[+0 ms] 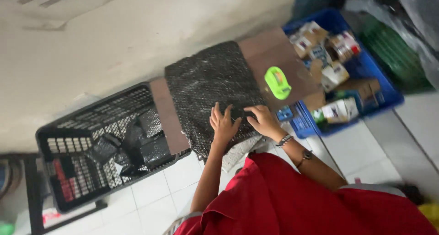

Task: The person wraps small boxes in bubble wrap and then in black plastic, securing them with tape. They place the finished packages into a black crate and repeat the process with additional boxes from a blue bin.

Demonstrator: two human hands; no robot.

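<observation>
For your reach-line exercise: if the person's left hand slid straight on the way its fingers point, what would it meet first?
The left hand already rests on the black bubble wrap sheet, so it would keep crossing that sheet; beyond its far edge comes the pale wall, probably.

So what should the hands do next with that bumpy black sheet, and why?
Probably fold the near edge of the black bubble-wrap sheet over. Both hands, left hand and right hand, press flat on that edge, with something small and dark between them; what it is cannot be told. The lime-green tape dispenser waits on the brown cardboard board.
</observation>
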